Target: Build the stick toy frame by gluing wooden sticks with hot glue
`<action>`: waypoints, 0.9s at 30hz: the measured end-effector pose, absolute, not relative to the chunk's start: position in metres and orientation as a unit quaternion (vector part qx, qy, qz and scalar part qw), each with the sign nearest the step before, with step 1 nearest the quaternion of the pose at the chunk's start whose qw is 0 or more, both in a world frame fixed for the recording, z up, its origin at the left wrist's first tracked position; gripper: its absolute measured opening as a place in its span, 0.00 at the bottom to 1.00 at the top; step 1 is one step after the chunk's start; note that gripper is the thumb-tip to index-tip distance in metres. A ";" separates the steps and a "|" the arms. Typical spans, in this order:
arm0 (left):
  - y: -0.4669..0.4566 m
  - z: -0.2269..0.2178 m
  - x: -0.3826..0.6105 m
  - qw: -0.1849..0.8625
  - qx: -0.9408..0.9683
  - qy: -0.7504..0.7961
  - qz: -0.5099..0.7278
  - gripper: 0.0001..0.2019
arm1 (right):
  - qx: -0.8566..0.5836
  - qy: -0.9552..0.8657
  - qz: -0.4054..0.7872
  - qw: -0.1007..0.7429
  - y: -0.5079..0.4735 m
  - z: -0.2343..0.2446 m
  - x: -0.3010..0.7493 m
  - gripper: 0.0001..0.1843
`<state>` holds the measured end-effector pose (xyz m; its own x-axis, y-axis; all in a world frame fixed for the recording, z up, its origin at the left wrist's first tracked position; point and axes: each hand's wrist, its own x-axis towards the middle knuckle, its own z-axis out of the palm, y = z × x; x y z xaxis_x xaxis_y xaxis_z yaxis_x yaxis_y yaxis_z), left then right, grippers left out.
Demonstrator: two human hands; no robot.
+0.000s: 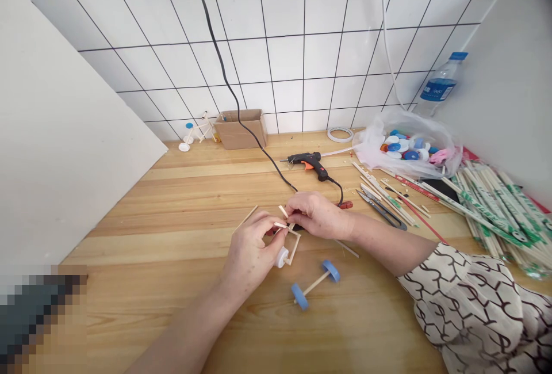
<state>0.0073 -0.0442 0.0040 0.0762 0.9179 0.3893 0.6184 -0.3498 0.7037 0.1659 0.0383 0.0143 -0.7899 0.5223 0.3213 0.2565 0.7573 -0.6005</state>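
My left hand (259,241) is closed on a small frame of wooden sticks (295,248), with a white bottle cap (282,257) at its lower end. My right hand (317,214) pinches a short wooden stick (283,211) beside the top of the frame. Fingers hide where the stick and frame meet, so I cannot tell whether they touch. Just in front of the hands lies an axle (317,283), a stick with a blue bottle cap on each end.
A black glue gun (308,162) lies behind the hands, its cord running past my right hand. Rightward are snips (382,208), loose sticks, wrapped chopsticks (504,207), a bag of caps (366,141) and a bottle (440,86). At the back stand a cardboard box (244,132) and tape roll (340,134).
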 end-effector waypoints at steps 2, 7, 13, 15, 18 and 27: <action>-0.044 0.004 0.007 0.180 0.709 0.543 0.412 0.05 | -0.217 -0.905 0.274 0.244 0.038 0.014 0.166 0.09; -0.044 0.005 0.008 0.189 0.705 0.542 0.417 0.05 | -0.216 -0.904 0.274 0.247 0.038 0.014 0.166 0.09; -0.045 0.006 0.008 0.188 0.703 0.545 0.416 0.05 | -0.212 -0.905 0.273 0.249 0.038 0.013 0.165 0.09; -0.045 0.006 0.008 0.186 0.704 0.548 0.413 0.05 | -0.208 -0.906 0.272 0.249 0.038 0.014 0.165 0.09; -0.044 0.006 0.009 0.176 0.704 0.550 0.413 0.04 | -0.203 -0.906 0.269 0.255 0.038 0.014 0.165 0.09; -0.046 0.009 0.009 0.144 0.709 0.561 0.402 0.05 | -0.202 -0.907 0.267 0.254 0.039 0.014 0.166 0.07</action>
